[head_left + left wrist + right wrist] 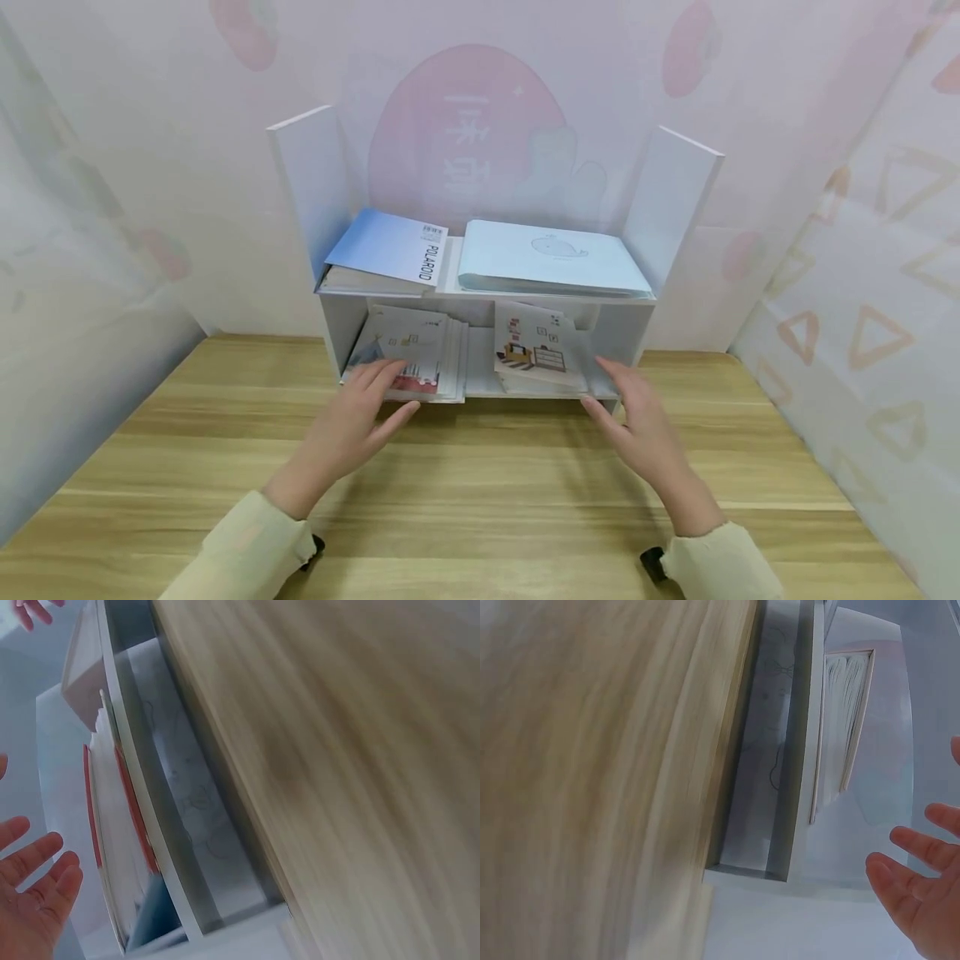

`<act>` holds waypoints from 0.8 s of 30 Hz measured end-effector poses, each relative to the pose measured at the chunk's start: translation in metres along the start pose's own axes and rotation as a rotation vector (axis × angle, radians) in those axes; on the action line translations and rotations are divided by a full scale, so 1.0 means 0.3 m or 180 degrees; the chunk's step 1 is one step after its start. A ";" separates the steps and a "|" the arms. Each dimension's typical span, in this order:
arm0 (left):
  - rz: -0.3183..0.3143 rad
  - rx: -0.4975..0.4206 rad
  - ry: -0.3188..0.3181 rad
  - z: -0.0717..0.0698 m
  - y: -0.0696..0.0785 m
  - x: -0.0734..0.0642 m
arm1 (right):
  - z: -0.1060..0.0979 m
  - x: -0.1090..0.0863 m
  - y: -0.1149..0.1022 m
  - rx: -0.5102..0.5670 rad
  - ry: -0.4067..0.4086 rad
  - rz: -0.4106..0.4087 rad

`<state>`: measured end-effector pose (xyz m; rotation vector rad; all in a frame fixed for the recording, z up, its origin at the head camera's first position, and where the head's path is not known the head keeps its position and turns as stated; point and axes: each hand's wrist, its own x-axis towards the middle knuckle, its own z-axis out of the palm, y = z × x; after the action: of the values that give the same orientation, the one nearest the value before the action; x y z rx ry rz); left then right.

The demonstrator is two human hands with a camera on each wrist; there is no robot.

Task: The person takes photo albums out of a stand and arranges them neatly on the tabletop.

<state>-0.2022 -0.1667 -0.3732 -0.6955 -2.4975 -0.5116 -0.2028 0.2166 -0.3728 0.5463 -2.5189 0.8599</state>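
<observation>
My left hand is at the front of a stack of pale booklets on the lower left shelf, its fingertips overlapping the stack in the head view. Fingers of this hand appear spread in the left wrist view. On the lower right lies another booklet stack, the top one printed with a brown and orange drawing. Just right of it hovers my right hand, thumb and fingers apart, with nothing between them. Both stacks lie in a white two-tier desk shelf.
A blue book marked POLAROID lies on the upper tier at left. Beside it is a light blue album with a whale drawing. The shelf stands on a wood-grain table, with patterned curtains around it.
</observation>
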 end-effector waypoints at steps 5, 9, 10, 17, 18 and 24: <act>0.0093 -0.0113 0.0174 0.032 0.013 0.035 | 0.012 0.015 -0.004 0.0124 -0.0101 0.0128; 0.0135 -0.0263 0.0320 0.048 0.027 0.073 | 0.022 0.033 -0.004 0.0316 -0.0166 0.0248; 0.0127 -0.0314 0.0331 0.051 0.031 0.083 | 0.024 0.036 -0.004 0.0380 -0.0174 0.0277; 0.0030 -0.0549 0.0313 0.078 0.055 0.140 | 0.044 0.050 0.000 0.0638 -0.0204 0.0460; 0.0019 -0.0574 0.0315 0.083 0.057 0.148 | 0.046 0.054 -0.001 0.0654 -0.0195 0.0476; -0.0100 -0.0728 0.0308 0.107 0.073 0.191 | 0.063 0.076 -0.004 0.0697 -0.0182 0.0553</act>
<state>-0.2443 -0.1127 -0.3630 -0.6994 -2.3852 -0.8319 -0.2262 0.1986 -0.3742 0.4289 -2.5685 1.2108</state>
